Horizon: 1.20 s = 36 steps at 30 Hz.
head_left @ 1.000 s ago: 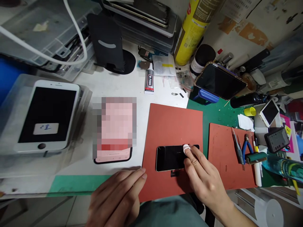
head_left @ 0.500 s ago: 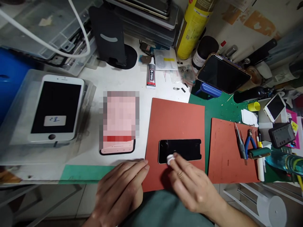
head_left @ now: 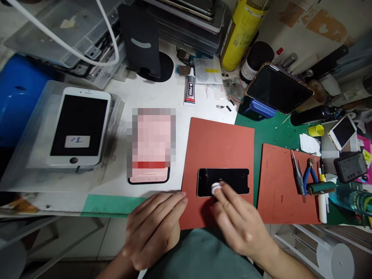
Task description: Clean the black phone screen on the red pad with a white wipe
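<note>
A black phone screen (head_left: 235,176) with a notch at its right end lies sideways on a red-brown mat (head_left: 222,143). My right hand (head_left: 241,223) pinches a small white wad (head_left: 215,188), perhaps folded tissue or cotton, and presses it on the lower middle of the glass. At the mat's lower left edge rests my left hand (head_left: 157,224), its fingers stretched out side by side, with no object visible in it. The underside of the left hand is hidden.
Left of the mat lie a lit phone (head_left: 149,176), partly blurred out, and a white phone (head_left: 80,126) on a plastic case. A glue tube (head_left: 190,88) and phone stand (head_left: 141,42) are behind. At right, a second mat (head_left: 276,193) holds tweezers and blue-handled cutters (head_left: 310,176).
The wad in my right hand has slid slightly right and away from me across the glass. My left hand stays at the mat's edge. The whole view has shifted a little.
</note>
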{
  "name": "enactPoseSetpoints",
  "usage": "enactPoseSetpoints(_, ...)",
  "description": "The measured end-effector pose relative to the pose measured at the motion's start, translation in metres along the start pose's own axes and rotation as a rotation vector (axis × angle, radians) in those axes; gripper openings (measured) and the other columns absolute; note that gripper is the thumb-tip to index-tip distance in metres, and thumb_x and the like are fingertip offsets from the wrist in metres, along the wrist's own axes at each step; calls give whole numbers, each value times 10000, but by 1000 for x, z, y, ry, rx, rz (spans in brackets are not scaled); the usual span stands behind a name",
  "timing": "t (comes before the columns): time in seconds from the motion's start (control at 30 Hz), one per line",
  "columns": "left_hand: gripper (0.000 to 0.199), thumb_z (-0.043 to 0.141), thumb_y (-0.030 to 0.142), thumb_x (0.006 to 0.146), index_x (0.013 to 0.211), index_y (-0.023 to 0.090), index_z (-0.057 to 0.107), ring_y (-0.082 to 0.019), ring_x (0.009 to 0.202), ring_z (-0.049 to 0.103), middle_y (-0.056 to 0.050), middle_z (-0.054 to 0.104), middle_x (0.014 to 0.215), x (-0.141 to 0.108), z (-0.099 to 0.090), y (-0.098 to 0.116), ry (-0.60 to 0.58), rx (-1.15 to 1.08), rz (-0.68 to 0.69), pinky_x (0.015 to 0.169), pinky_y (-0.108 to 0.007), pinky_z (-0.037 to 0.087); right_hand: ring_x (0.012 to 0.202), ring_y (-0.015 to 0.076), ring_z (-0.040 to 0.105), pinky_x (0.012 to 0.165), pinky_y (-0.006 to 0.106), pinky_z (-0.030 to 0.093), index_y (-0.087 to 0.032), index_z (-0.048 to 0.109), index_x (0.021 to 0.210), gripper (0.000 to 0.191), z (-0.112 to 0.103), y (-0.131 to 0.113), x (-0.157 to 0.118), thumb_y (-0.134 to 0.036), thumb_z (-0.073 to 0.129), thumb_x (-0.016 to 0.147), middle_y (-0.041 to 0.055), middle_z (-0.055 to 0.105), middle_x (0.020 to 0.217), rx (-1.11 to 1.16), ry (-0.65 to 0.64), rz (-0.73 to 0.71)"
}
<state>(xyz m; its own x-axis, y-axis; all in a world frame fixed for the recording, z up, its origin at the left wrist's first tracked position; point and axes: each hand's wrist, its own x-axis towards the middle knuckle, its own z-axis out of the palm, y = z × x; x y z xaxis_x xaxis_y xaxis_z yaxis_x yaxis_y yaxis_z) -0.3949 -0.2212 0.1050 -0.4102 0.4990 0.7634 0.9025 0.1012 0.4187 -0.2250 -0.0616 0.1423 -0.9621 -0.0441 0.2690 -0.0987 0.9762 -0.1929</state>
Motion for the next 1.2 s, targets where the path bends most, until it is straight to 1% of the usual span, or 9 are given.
enactPoseSetpoints(0.1,312,574,-103,817,902,118,777,-228,783,812,-74,832,877,-2,-1,0,-55,-31,-2,706,-331,689,1373,426,581,1011,466,642,-34,717,1022,131,-1,-3,-3,-50,606,955,257,711,1297,57,-12,-50)
enactPoseSetpoints(0.23,364,570,-132,789,903,136,788,-235,829,813,-77,835,952,-6,-2,0,-12,-34,-47,719,-348,687,1393,409,570,1014,496,644,-39,715,1086,185,-4,-4,-14,-5,591,952,249,689,1347,-44,11,138)
enactPoseSetpoints(0.37,349,571,-126,795,908,133,777,-238,839,813,-77,833,941,-3,-4,0,-74,-52,-27,718,-351,690,1359,425,597,985,473,655,-34,722,1011,119,-3,-8,-16,-26,625,944,261,709,1299,12,15,31)
enactPoseSetpoints(0.53,380,554,-151,767,890,131,775,-239,828,811,-74,830,918,0,-4,0,-68,-57,-33,718,-356,686,1371,414,586,997,491,647,-16,718,1075,184,-6,-7,-23,18,594,944,257,695,1330,-33,38,172)
enactPoseSetpoints(0.7,367,564,-177,707,856,89,767,-252,791,810,-110,826,870,3,-3,0,-108,-65,24,718,-344,677,1301,408,642,972,468,653,-29,723,1011,100,-6,-7,-25,-23,661,933,256,718,1282,23,25,63)
enactPoseSetpoints(0.83,385,553,-162,736,855,138,764,-238,753,809,-68,829,838,7,-2,1,-81,-48,-8,687,-339,679,1348,401,608,993,479,644,-35,724,1042,163,-8,-5,-28,10,602,945,242,697,1335,-5,28,166)
enactPoseSetpoints(1.0,391,552,-159,734,880,130,771,-235,803,810,-74,832,900,4,-3,-1,-115,-71,16,704,-342,680,1302,390,646,988,447,647,-46,726,992,88,-8,-5,-27,-30,670,926,241,730,1264,38,31,62)
enactPoseSetpoints(1.13,383,553,-178,707,855,97,774,-238,809,806,-92,822,880,4,-3,0,-105,-92,16,714,-332,673,1358,384,606,1026,473,631,-50,723,1041,164,-8,-4,-26,6,612,935,233,700,1335,10,25,178)
enactPoseSetpoints(1.2,398,553,-189,693,861,92,779,-237,818,805,-99,822,892,3,-3,-1,-124,-94,25,724,-330,672,1344,381,617,1025,467,632,-54,723,1025,148,-8,-4,-23,-2,619,933,229,716,1305,10,39,155)
